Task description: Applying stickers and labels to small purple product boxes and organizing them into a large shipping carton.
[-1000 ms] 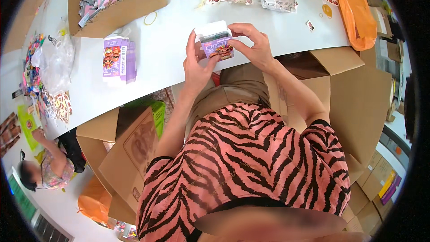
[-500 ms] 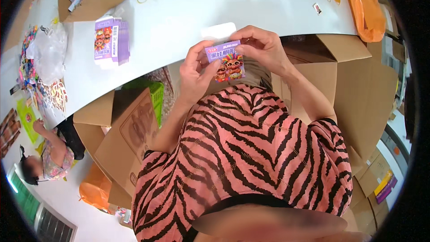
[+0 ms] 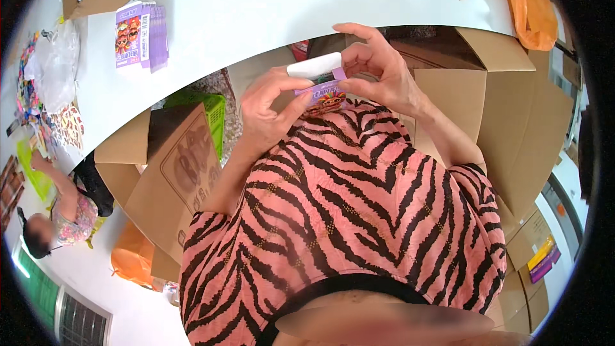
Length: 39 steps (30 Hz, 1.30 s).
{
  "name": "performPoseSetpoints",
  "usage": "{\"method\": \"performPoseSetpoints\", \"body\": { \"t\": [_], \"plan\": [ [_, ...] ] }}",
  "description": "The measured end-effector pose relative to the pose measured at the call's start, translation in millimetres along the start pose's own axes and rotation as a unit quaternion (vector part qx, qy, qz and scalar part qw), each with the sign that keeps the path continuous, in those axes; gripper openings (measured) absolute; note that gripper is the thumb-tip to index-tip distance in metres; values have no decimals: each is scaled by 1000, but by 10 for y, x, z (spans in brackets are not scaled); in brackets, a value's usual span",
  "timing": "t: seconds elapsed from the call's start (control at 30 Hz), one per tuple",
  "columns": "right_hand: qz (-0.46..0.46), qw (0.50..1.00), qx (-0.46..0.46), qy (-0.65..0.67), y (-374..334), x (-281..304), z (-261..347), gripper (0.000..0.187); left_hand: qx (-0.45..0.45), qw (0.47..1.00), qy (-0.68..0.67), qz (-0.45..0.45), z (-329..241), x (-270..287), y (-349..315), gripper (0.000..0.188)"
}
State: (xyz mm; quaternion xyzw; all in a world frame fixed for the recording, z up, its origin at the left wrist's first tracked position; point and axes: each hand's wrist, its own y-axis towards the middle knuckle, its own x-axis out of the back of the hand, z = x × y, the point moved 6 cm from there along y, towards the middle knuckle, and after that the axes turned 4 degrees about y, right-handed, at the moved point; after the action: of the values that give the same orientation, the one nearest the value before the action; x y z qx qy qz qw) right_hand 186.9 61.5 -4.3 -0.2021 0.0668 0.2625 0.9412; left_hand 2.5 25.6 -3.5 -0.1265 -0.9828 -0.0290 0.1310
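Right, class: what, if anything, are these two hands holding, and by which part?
A small purple box: the left hand grips its left side; the right hand has its thumb at the upper right corner, by the white flap.

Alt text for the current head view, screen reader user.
Left hand holds a small purple printed box with its white flap raised, the right hand at its right edge, before a pink striped top. Ahead, a white table bears a stack of purple boxes; open cardboard boxes stand on both sides.
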Motion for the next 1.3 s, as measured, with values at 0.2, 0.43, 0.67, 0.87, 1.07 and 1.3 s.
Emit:
{"method": "performPoseSetpoints", "body": {
  "t": [0.2,0.43,0.67,0.87,1.07,1.3],
  "plan": [
    [38,998,14,-50,6,-27,-42,44,120,977,-162,-67,65,-92,-54,29],
    [50,992,69,-91,44,16,-107,26,57,992,-107,34,157,-97,19,28],
    [49,963,147,-219,38,-24,58,20,102,982,-150,46,63,-98,53,22],
    [33,982,61,-175,53,13,70,20,121,986,-104,49,64,-57,182,16],
    [9,990,-9,-138,47,36,89,15,162,973,-142,87,80,-92,274,12],
    [-6,993,-2,-114,58,50,24,9,184,969,-135,97,99,-131,310,11]
  ]
}}
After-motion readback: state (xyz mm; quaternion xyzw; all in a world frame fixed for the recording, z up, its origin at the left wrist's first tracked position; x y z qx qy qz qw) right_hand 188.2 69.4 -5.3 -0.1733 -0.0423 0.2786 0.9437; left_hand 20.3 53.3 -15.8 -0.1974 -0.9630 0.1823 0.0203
